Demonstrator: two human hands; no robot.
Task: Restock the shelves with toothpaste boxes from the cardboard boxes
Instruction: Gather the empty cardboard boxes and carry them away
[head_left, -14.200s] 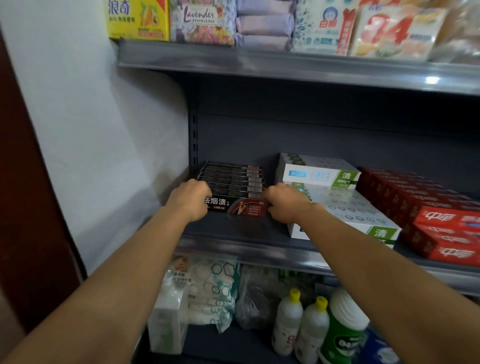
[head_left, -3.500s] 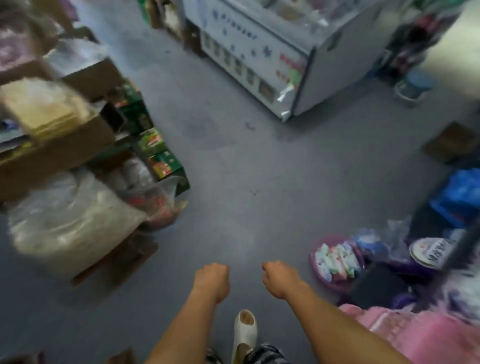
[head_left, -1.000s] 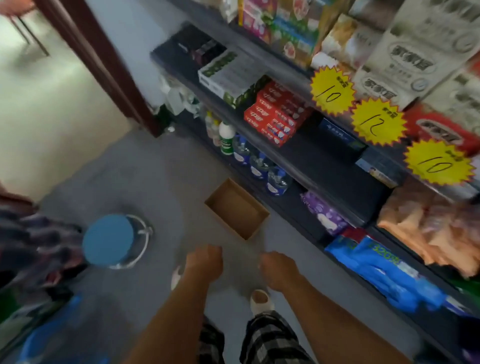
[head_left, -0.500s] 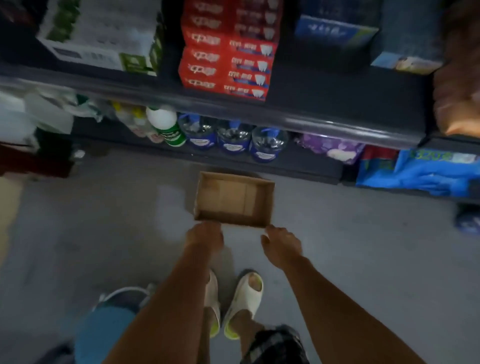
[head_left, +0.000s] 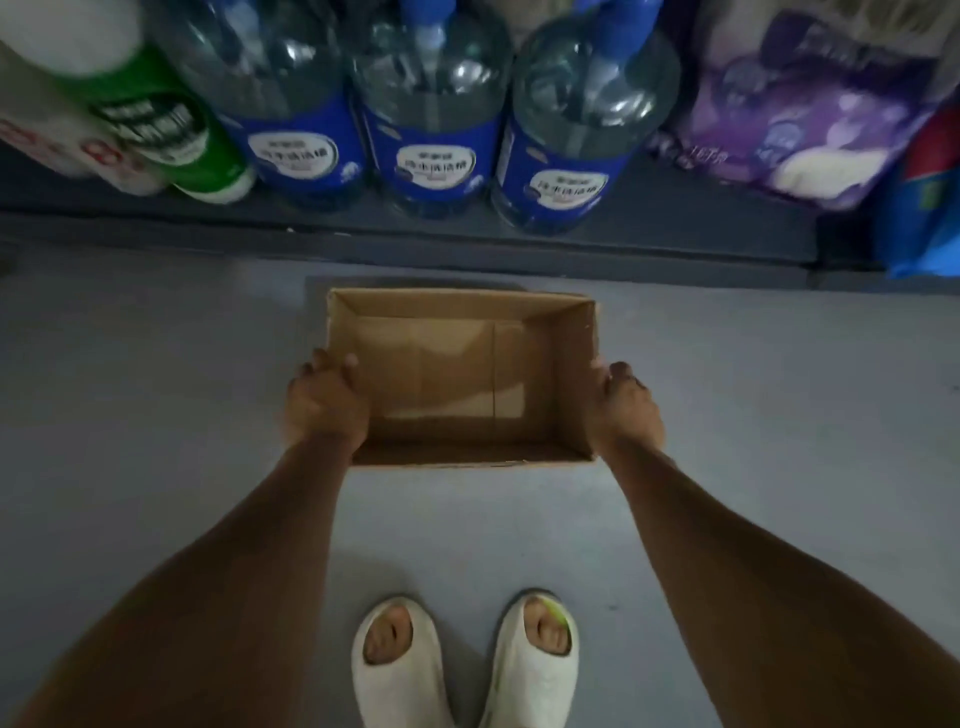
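On the grey floor (head_left: 156, 364) before the bottom shelf (head_left: 467, 244), left hand (head_left: 324, 402) and right hand (head_left: 626, 408) hold the cardboard box (head_left: 462, 332), fingers curled over its side walls.

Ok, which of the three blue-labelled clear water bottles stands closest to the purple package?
The rightmost blue-labelled clear water bottle; it stands right beside the purple package, with the other two further left.

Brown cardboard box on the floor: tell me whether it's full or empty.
Empty: the open-topped brown cardboard box shows only its bare bottom panels, no toothpaste boxes inside.

Bare grey floor (head_left: 156, 415) lies open either side of the cardboard box (head_left: 457, 384) — behind it, water bottles (head_left: 431, 130) crowd the bottom shelf (head_left: 363, 234).
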